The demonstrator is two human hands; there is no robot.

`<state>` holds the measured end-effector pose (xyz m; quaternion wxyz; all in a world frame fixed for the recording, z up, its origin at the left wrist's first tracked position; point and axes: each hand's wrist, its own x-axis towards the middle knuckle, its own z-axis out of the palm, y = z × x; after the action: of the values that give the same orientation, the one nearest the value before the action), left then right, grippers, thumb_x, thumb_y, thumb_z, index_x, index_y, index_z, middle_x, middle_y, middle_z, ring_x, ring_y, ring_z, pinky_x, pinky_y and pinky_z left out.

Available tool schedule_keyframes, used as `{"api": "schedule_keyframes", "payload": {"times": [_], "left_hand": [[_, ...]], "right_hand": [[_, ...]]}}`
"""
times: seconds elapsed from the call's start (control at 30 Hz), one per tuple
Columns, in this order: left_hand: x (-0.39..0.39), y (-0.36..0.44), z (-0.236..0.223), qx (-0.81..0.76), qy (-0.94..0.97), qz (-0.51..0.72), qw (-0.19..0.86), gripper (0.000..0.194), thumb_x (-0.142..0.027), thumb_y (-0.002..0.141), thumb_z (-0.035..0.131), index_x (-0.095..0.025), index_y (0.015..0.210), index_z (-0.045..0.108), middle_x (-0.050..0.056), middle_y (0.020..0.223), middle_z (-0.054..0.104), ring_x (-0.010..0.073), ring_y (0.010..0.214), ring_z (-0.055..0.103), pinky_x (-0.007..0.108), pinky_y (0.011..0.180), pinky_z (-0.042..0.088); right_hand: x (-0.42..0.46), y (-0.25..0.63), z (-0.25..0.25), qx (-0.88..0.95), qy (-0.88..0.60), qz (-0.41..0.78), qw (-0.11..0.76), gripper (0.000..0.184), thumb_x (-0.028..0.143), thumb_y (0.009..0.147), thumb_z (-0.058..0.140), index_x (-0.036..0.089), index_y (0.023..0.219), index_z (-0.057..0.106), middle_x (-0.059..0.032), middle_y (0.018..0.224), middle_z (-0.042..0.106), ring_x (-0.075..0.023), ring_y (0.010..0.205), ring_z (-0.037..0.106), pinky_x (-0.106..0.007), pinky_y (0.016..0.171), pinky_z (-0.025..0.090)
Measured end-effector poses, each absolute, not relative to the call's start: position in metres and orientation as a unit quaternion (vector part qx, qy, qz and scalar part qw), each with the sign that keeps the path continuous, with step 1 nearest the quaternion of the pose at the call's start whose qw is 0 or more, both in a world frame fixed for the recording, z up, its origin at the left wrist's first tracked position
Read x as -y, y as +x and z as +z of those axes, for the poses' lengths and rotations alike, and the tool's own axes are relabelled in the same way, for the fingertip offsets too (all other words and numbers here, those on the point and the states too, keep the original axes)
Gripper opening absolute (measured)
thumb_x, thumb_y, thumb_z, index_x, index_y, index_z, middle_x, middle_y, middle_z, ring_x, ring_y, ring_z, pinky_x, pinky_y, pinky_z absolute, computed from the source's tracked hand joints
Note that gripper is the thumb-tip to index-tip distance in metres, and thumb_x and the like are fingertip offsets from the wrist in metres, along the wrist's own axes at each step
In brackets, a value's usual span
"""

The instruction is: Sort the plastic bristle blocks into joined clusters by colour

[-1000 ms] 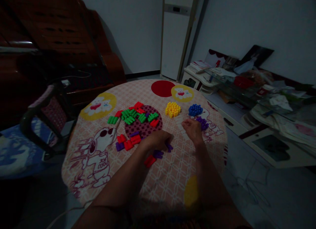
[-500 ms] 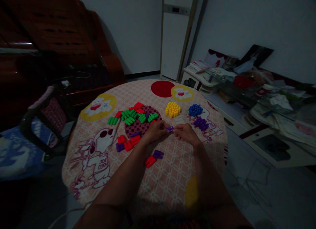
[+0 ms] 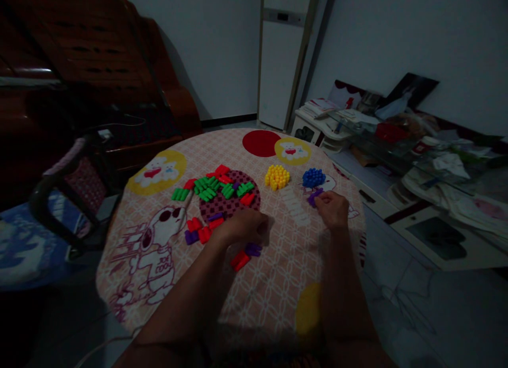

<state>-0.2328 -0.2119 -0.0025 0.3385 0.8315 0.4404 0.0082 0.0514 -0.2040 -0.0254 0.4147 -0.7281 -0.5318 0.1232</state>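
Note:
My right hand (image 3: 333, 208) is at the right of the table, its fingertips pinched on a purple plastic piece at the near side of a purple cluster (image 3: 313, 197). Which piece is held and which lies there is partly hidden by the fingers. My left hand (image 3: 246, 225) hovers near the table's middle, fingers curled downward and somewhat blurred; whether anything is in them cannot be seen. Just below it lie joined purple pieces (image 3: 254, 249) and red pieces (image 3: 240, 260). Further left are more red pieces (image 3: 204, 234) and a purple group (image 3: 191, 237).
A yellow cluster (image 3: 277, 177) and a blue cluster (image 3: 313, 177) stand toward the back. Green pieces (image 3: 206, 187) lie on the left. Pale, whitish pieces (image 3: 294, 206) lie between my hands. A chair (image 3: 75, 188) is at the left, a cluttered cabinet (image 3: 397, 172) at the right.
My hands, which were together at a purple piece, have parted. The right moved right to the purple cluster; the left drew slightly back toward the near purple pieces.

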Motion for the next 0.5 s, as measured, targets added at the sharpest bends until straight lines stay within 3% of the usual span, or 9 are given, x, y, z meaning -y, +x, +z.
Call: {"api": "schedule_keyframes", "payload": {"times": [0.2,0.5], "left_hand": [[0.229,-0.226,0.0,-0.456,0.844,-0.076,0.272,0.028,-0.016,0.058,0.085,-0.019,0.081,0.07,0.002,0.077,0.067,0.0172,0.067,0.055,0.027,0.063,0.035],[0.235,-0.228,0.0,-0.409,0.83,-0.079,0.371,0.017,-0.006,0.064,0.072,-0.021,0.073,0.074,0.0,0.072,0.072,0.0154,0.064,0.06,0.025,0.059,0.035]], "right_hand": [[0.207,0.075,-0.032,0.545,-0.774,0.003,0.324,0.009,0.026,0.069,0.063,0.019,0.067,0.068,-0.007,0.066,0.071,-0.0202,0.064,0.064,-0.03,0.068,0.046],[0.205,0.069,-0.04,0.56,-0.789,-0.076,0.241,0.009,0.02,0.073,0.062,0.017,0.07,0.07,-0.012,0.072,0.073,-0.0211,0.067,0.064,-0.03,0.066,0.044]]}}
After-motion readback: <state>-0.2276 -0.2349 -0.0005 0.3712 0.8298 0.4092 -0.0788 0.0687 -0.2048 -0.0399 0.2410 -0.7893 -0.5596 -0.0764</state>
